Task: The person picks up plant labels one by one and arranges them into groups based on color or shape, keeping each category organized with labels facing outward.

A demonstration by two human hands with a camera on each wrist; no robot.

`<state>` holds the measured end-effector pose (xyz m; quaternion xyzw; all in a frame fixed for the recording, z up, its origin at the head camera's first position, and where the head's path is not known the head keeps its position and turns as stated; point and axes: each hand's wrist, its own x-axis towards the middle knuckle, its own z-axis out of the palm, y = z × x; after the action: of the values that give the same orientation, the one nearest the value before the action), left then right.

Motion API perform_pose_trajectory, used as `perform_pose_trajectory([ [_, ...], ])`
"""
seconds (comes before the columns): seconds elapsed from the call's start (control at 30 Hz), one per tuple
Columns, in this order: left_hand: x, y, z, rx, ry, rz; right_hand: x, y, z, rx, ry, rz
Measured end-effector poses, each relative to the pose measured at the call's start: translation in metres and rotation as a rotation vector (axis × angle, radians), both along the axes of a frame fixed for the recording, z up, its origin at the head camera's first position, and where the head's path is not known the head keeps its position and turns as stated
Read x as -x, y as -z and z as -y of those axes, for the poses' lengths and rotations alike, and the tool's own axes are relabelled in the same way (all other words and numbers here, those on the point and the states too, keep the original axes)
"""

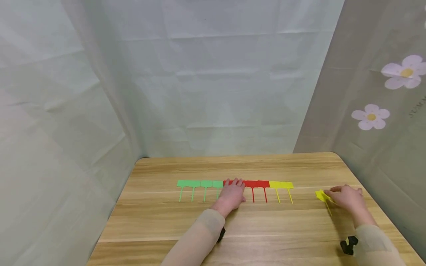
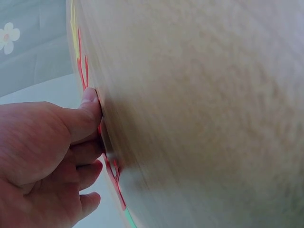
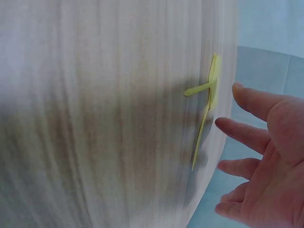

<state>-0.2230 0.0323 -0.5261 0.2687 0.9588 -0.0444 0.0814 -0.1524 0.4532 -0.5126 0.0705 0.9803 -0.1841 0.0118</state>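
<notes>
A row of T-shaped plant labels lies across the table, their stems toward me: several green labels (image 1: 189, 183) on the left, red labels (image 1: 257, 184) in the middle, two yellow labels (image 1: 281, 184) on the right. My left hand (image 1: 232, 194) rests over the red part, fingers stretched forward and covering some red labels; its thumb (image 2: 89, 97) touches down near the row in the left wrist view. Farther right, two loose yellow labels (image 3: 214, 80) overlap, stems splayed in different directions. Right beside them is my right hand (image 1: 348, 198), its thumb and fingers spread apart.
The wooden table (image 1: 159, 229) has rounded back corners. Pale cloth (image 1: 213, 92) hangs behind it and on both sides, with printed flowers (image 1: 371, 116) on the right. A black wrist device (image 1: 348, 245) sits at the right sleeve.
</notes>
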Motion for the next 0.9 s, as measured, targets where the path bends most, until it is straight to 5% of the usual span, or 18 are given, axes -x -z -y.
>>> perform_pose_trajectory([
  [0.13, 0.000, -0.001, 0.001, 0.000, -0.005, 0.002, -0.002, -0.002, 0.003, -0.020, 0.000, 0.029],
  [0.43, -0.001, 0.000, 0.000, -0.009, -0.005, 0.015, 0.001, -0.006, 0.027, -0.078, 0.187, 0.117],
  [0.9, 0.000, 0.001, -0.001, -0.018, -0.010, 0.008, 0.021, -0.008, 0.047, -0.237, 0.254, 0.149],
])
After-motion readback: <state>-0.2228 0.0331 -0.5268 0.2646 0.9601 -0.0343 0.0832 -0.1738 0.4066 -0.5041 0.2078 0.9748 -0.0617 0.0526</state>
